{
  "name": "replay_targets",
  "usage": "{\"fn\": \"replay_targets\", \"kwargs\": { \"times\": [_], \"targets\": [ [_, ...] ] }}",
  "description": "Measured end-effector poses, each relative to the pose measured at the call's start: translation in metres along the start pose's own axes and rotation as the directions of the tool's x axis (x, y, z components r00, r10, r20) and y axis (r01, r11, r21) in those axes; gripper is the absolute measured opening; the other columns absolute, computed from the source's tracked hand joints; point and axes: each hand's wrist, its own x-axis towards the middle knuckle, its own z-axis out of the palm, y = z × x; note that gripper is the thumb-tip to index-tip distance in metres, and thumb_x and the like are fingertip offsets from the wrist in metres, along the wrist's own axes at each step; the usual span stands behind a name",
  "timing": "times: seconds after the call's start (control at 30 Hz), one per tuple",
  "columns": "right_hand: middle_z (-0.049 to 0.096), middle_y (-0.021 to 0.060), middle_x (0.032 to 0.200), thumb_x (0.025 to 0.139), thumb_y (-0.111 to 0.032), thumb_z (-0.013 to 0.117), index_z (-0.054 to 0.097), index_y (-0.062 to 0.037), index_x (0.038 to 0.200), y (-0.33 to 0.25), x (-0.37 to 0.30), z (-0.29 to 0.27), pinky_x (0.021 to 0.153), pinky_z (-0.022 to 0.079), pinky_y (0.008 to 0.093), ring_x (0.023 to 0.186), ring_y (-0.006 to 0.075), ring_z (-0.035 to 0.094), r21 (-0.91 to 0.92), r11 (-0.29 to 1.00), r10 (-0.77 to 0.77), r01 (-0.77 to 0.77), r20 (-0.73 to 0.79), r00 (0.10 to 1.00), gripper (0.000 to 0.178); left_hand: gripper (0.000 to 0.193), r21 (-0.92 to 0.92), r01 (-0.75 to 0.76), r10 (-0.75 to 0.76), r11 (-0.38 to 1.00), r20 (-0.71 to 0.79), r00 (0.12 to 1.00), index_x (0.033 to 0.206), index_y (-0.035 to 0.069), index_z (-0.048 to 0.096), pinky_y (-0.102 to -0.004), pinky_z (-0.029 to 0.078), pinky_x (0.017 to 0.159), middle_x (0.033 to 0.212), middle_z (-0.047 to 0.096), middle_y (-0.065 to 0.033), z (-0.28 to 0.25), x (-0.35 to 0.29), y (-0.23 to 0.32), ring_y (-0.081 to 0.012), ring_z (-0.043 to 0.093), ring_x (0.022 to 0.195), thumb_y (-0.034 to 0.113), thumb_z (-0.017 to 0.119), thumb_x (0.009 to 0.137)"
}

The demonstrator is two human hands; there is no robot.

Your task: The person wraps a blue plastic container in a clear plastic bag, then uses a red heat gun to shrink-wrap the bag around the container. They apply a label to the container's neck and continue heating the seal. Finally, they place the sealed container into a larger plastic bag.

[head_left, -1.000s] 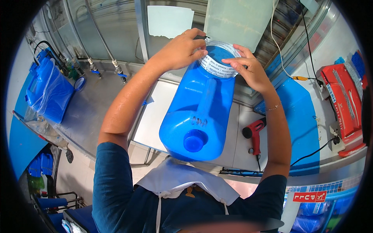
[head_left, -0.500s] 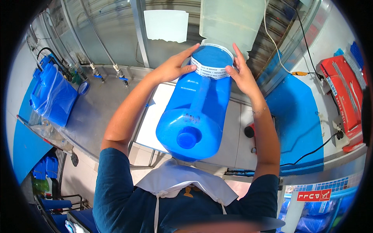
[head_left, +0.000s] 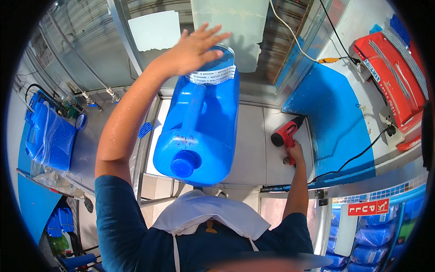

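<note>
Hiding part of blue jug (head_left: 201, 124), left hand (head_left: 192, 52) spread, right hand (head_left: 297, 153) closed round partly hidden heat gun (head_left: 286, 134)

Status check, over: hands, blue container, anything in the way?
Left hand open at far end of blue container, contact unclear. Right hand gripping red heat gun. Left hand hides part of white printed band.

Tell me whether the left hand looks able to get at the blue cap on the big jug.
Probably yes: the left hand is open and looks empty, and nothing covers the blue cap at the near end of the big jug.
</note>
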Motion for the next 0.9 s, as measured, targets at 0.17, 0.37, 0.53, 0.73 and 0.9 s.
{"fn": "replay_targets", "kwargs": {
  "times": [0.17,0.37,0.53,0.73,0.9],
  "targets": [
    [0.056,0.0251,0.114,0.073,-0.020,0.074,0.050,-0.0017,0.124,-0.026,-0.015,0.019,0.092,0.047,0.0485,0.104,0.0430,0.057,-0.151,0.988,-0.064,0.043,-0.142,0.988,0.059,0.072,0.027,0.084,-0.088,0.996,0.205,0.975,0.151,0.030,0.025,-0.0629,0.004,0.114,0.159,0.018,-0.0055,0.007,0.009,0.007,-0.0315,0.006,0.147,0.070,0.027,0.091],
    [0.063,0.0222,0.097,0.072,-0.013,0.071,0.056,-0.0038,0.110,-0.034,-0.015,-0.005,0.083,0.050,0.0498,0.091,0.0433,0.062,-0.183,0.981,-0.090,0.060,-0.161,0.983,0.042,0.073,-0.044,0.011,-0.004,0.999,0.155,0.988,0.152,0.030,0.023,-0.0632,0.003,0.114,0.160,0.015,-0.0054,0.000,0.004,0.007,-0.0313,0.005,0.147,0.070,0.026,0.091],
    [0.067,0.0202,0.099,0.075,-0.014,0.073,0.061,-0.0036,0.110,-0.050,-0.030,-0.066,0.079,0.051,0.0448,0.090,0.0384,0.064,0.034,0.990,-0.129,0.134,-0.133,0.983,0.039,0.071,-0.096,0.053,-0.035,0.994,0.188,0.982,0.151,0.031,0.023,-0.0617,0.005,0.115,0.160,0.015,-0.0053,-0.003,-0.001,0.008,-0.0298,0.006,0.148,0.070,0.024,0.092],
    [0.067,0.0130,0.104,0.084,-0.015,0.069,0.058,-0.0021,0.119,-0.136,-0.108,-0.193,0.072,0.054,0.0374,0.085,0.0233,0.066,0.764,0.643,-0.158,0.047,0.072,0.985,0.039,0.082,-0.108,0.004,0.006,0.994,0.091,0.996,0.151,0.030,0.026,-0.0651,0.004,0.114,0.159,0.017,-0.0081,-0.010,0.009,-0.002,-0.0332,0.005,0.147,0.078,0.031,0.085],
    [0.066,0.0160,0.096,0.090,-0.032,0.062,0.052,0.0020,0.122,-0.233,-0.168,-0.272,0.056,0.054,0.0269,0.068,0.0169,0.065,0.879,0.464,-0.226,0.107,0.001,0.974,0.048,0.094,-0.088,-0.022,0.037,0.996,0.172,0.984,0.151,0.030,0.027,-0.0654,0.004,0.113,0.158,0.017,-0.0108,-0.005,0.010,0.001,-0.0353,0.005,0.147,0.083,0.043,0.075]
  ]
}}
